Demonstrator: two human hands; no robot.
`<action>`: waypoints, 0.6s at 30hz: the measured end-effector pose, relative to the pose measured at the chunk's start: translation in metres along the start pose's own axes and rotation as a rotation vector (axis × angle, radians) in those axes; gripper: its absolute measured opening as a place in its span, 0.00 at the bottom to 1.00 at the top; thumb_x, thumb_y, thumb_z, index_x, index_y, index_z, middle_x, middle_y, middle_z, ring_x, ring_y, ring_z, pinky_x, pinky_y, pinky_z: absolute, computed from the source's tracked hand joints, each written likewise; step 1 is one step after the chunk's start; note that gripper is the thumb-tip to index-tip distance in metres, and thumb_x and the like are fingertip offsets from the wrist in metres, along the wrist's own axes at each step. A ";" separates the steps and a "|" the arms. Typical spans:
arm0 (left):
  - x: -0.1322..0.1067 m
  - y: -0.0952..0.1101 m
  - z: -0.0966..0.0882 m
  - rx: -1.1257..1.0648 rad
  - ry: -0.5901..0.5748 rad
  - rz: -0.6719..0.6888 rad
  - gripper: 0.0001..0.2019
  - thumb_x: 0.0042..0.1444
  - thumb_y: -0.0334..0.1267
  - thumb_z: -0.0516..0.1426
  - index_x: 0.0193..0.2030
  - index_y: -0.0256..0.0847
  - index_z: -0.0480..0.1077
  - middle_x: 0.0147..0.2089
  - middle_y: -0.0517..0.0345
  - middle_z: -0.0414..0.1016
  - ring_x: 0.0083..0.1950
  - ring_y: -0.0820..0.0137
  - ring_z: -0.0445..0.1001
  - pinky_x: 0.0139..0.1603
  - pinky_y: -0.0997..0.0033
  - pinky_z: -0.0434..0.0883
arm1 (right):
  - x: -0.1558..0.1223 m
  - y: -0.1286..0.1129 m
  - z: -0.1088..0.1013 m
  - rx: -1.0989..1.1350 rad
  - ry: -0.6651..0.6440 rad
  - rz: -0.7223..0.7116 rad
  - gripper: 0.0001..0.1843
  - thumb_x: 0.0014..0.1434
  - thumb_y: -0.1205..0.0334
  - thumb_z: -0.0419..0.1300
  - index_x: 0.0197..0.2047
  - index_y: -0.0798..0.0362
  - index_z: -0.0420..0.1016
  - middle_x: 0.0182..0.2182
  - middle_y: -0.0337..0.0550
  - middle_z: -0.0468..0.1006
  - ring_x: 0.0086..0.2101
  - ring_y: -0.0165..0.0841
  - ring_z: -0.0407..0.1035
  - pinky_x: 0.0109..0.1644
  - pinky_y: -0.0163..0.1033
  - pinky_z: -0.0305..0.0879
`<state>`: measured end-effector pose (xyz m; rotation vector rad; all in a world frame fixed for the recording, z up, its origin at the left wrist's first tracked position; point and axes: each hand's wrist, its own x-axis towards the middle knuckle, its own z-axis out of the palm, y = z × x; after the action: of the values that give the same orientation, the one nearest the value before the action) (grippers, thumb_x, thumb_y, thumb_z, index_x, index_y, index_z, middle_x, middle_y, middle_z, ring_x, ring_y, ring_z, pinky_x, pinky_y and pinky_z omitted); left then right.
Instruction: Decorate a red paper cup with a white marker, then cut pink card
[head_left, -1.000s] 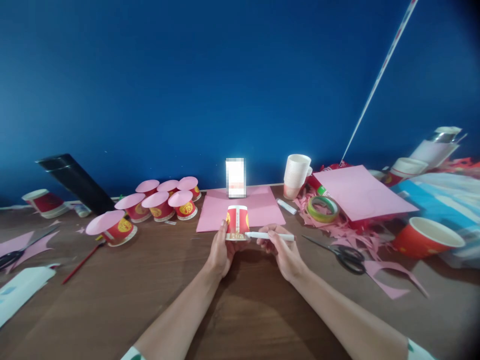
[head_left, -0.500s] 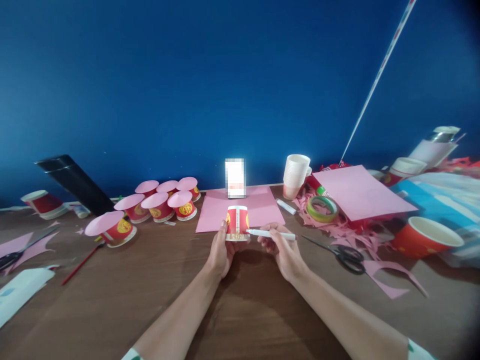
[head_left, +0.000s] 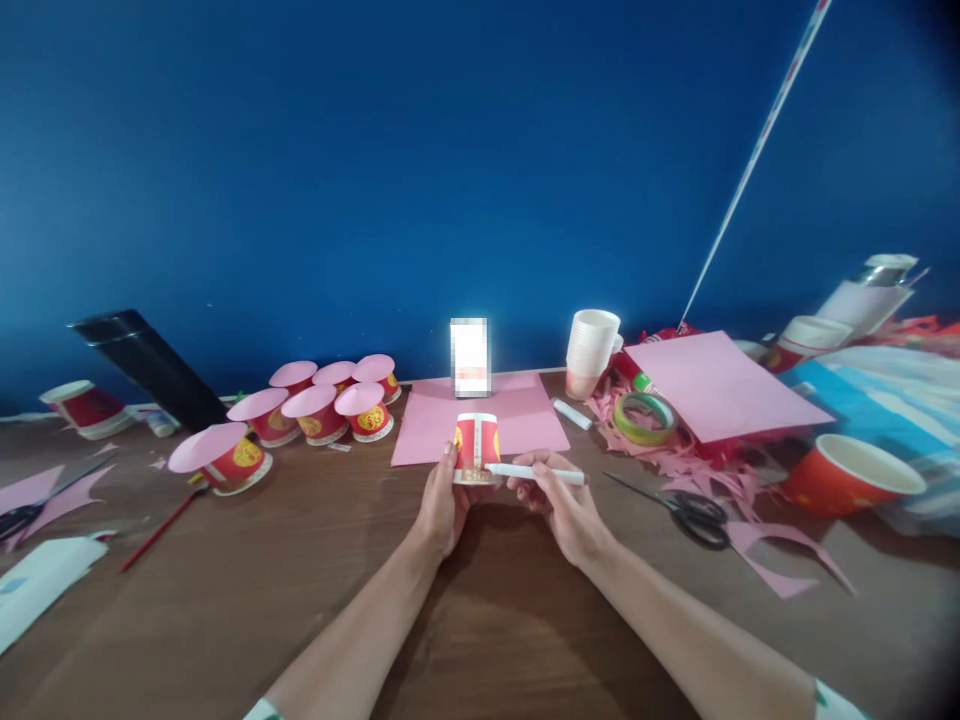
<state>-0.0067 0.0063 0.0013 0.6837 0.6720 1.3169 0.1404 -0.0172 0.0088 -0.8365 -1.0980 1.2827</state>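
With the red paper cup (head_left: 477, 446) in our grasp taken as the dial's centre, our left hand (head_left: 441, 500) sits between 7 and 8 o'clock, its thumb along one side and its fingers beneath. We hold that cup narrower end up, above the wooden table (head_left: 480, 620). At 4 o'clock our right hand (head_left: 559, 505) pinches a white marker pen (head_left: 536, 472), which points at the gold-printed band low on the cup; whether the tip touches, we cannot tell.

Toward 12 o'clock we have a pink paper sheet (head_left: 525, 420) and, on it, a bright, pixelated rectangle (head_left: 471, 357). Between 9 and 10 stand seven red cups topped with pink discs (head_left: 311, 400), a black case (head_left: 161, 370) leaning behind them. At 2 o'clock rises a stack of white cups (head_left: 592, 350); near 3, a tape roll (head_left: 637, 434) lies on pink paper scraps (head_left: 720, 478). Between 3 and 4 rest black-handled scissors (head_left: 679, 505).
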 end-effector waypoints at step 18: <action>0.001 -0.004 -0.003 -0.006 -0.006 0.038 0.21 0.50 0.50 0.56 0.42 0.33 0.69 0.38 0.49 0.76 0.38 0.63 0.75 0.38 0.65 0.71 | 0.001 0.000 -0.001 -0.017 0.007 -0.015 0.11 0.56 0.55 0.55 0.34 0.54 0.71 0.26 0.41 0.75 0.23 0.26 0.64 0.23 0.29 0.57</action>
<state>-0.0065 0.0069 -0.0040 0.6979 0.6524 1.3511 0.1417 -0.0165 0.0083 -0.8430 -1.1091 1.2592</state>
